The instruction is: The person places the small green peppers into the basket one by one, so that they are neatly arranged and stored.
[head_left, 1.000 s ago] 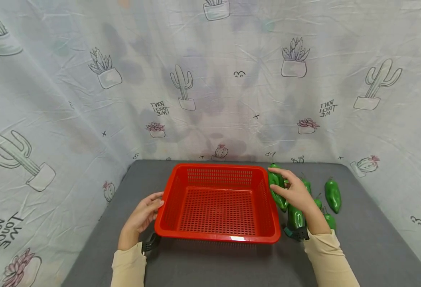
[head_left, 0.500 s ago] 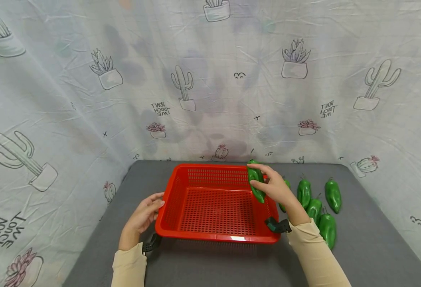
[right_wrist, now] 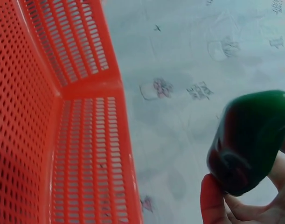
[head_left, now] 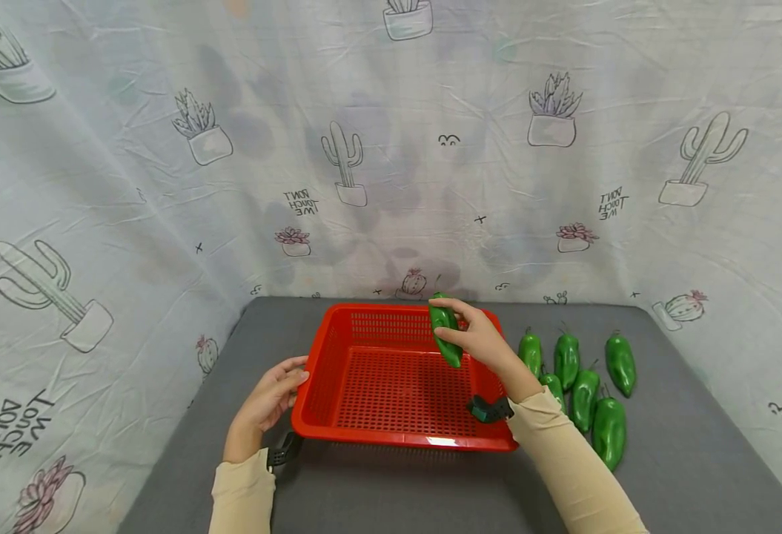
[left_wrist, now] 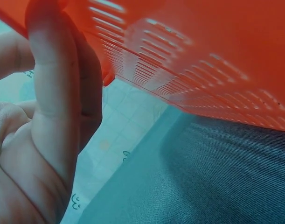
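Though creased, cloth [head_left: 397,170] behind table [head_left: 391,493], basket [head_left: 391,437]

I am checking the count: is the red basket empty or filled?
Empty, as far as visible: the red basket shows a bare floor; the right hand, holding a green pepper, hides part.

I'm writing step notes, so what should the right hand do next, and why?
Probably lower the pepper into the basket: the right hand holds it raised above the basket's far part, and the left hand holds the basket's left side.
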`<action>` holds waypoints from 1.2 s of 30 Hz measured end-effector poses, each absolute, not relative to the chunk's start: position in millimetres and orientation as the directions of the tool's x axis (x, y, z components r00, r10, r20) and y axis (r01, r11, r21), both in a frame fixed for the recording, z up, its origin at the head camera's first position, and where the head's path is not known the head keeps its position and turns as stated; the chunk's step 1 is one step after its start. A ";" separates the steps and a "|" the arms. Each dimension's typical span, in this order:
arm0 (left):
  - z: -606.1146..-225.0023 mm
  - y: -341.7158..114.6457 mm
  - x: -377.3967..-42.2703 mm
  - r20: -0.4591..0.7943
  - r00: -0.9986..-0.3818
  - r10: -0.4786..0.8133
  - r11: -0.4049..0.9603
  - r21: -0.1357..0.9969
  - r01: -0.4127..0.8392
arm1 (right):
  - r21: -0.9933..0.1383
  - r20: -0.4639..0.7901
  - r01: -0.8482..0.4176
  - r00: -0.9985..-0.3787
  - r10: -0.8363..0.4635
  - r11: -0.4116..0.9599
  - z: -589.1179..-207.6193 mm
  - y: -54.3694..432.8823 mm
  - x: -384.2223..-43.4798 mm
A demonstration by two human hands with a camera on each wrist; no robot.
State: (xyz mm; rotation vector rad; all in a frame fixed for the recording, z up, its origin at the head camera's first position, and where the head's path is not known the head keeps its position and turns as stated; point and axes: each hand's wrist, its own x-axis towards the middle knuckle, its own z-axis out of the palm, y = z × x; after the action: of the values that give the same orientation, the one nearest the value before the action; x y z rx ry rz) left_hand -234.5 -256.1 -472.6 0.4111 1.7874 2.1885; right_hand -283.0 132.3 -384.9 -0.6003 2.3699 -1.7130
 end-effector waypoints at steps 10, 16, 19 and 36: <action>-473.6 -252.5 -235.2 0.015 -0.920 0.391 -0.199 0.978 -0.069 | -0.955 0.064 -0.184 -0.895 -0.442 0.234 -392.8 102.3 -295.8; -474.7 -252.0 -232.8 0.009 -0.921 0.389 -0.198 0.977 -0.074 | -0.953 0.039 -0.172 -0.888 -0.457 0.251 -398.6 84.9 -298.3; -474.2 -252.3 -233.8 0.016 -0.922 0.388 -0.200 0.977 -0.068 | -0.951 0.027 -0.162 -0.891 -0.454 0.263 -397.9 76.3 -299.5; -470.4 -253.7 -233.1 -0.005 -0.928 0.371 -0.180 0.981 -0.078 | -0.945 -0.002 -0.155 -0.877 -0.480 0.287 -405.7 37.5 -301.1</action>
State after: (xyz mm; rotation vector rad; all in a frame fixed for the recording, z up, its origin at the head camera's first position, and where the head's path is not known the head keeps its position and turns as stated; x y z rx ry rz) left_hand -233.1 -253.7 -470.4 0.3390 1.7923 2.1831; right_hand -301.1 37.5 -405.7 -0.5799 2.2743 -1.6195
